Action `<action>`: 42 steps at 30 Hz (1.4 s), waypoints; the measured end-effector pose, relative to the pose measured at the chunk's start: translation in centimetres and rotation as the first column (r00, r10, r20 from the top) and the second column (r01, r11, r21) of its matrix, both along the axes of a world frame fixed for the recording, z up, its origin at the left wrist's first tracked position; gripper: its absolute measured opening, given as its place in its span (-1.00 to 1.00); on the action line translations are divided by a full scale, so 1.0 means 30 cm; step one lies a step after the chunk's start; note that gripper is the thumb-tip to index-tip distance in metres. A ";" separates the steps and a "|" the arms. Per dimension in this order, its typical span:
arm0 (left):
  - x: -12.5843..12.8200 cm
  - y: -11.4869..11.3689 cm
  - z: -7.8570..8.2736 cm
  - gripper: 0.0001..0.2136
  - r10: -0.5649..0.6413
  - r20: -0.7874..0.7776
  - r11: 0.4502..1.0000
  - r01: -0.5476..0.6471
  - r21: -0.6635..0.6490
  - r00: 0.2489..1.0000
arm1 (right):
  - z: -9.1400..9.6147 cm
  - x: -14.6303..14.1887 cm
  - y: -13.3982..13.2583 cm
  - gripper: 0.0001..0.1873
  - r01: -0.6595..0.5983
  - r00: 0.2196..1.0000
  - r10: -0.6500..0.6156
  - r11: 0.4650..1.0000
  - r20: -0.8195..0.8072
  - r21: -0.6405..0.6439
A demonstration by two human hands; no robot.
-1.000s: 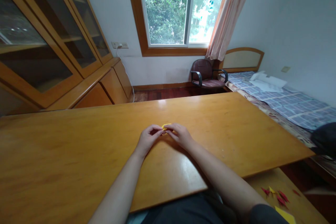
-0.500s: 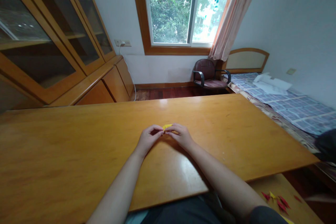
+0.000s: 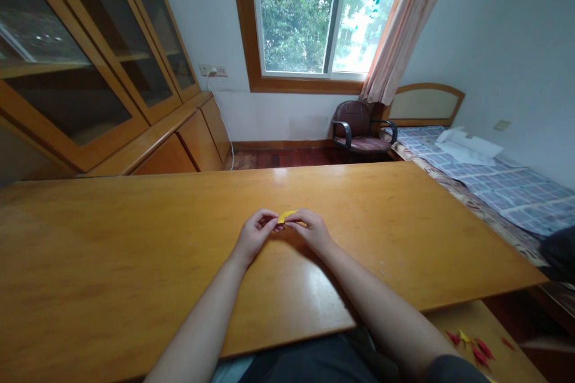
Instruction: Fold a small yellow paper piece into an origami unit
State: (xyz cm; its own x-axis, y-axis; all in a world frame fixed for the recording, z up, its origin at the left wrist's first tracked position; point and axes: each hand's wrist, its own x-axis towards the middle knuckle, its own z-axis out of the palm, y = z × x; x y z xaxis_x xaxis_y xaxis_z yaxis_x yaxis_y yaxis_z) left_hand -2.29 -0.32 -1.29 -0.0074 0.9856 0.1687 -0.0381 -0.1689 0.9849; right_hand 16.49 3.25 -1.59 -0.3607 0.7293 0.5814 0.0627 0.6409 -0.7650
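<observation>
Our two bare forearms come up from the bottom edge of the frame and converge toward its middle. Our left hand (image 3: 252, 239) curls knuckles-up, thumb and forefinger pinched together. Our right hand (image 3: 313, 232) mirrors it, its fingertips pinched too. The two hands meet tip to tip at mid-frame.

yellow paper piece (image 3: 286, 215), orange-brown wooden table (image 3: 135, 239), maroon chair (image 3: 357, 128)

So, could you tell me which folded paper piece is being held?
The yellow piece between left hand and right hand; the red pieces lie loose, lower right.
</observation>
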 end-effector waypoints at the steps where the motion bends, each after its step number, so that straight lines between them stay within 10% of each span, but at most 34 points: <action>1: 0.003 0.000 0.004 -0.72 -0.003 0.020 1.000 0.003 -0.012 1.000 | 0.000 0.000 0.001 -0.87 -0.010 1.000 0.010 1.000 0.000 0.003; 42: -0.005 -0.005 0.011 -0.72 -0.083 0.017 0.994 0.084 -0.070 0.996 | -0.026 -0.005 0.005 -0.84 -0.052 0.995 0.045 0.996 0.094 0.067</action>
